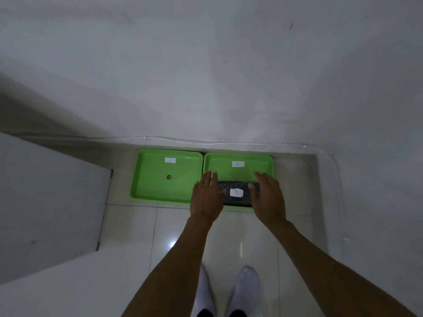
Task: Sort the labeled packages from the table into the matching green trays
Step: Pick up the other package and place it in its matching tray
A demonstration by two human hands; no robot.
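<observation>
You stand over two green trays on a tiled floor (174,225), both pushed against the wall base at 12 o'clock. The left tray (146,179) and the right tray (240,172) sit side by side, inner rims touching or nearly so. Each has a small white tag near its far edge; the lettering is too blurred to read. The left tray holds one small round brown object (169,177) near its middle, the rest of its floor bare.

The dark package (238,193) with a white label (236,192) marked "B" is over the near half of the right tray, long side running 9 to 3 o'clock. Can't tell if it rests on the tray floor or is just above it.

Your left hand (206,197) is at the package's 9 o'clock end, fingers extended and flat, overlapping the seam between trays. Your right hand (269,197) is at the 3 o'clock end, fingers extended, thumb lying on top of the package. Hands are spread, flanking the package, not fisted around it.

Open tile at 6 o'clock down to your feet in white socks (247,287). White panel (45,202) closes off 9 o'clock; a raised ledge (320,191) runs along 3 o'clock.
</observation>
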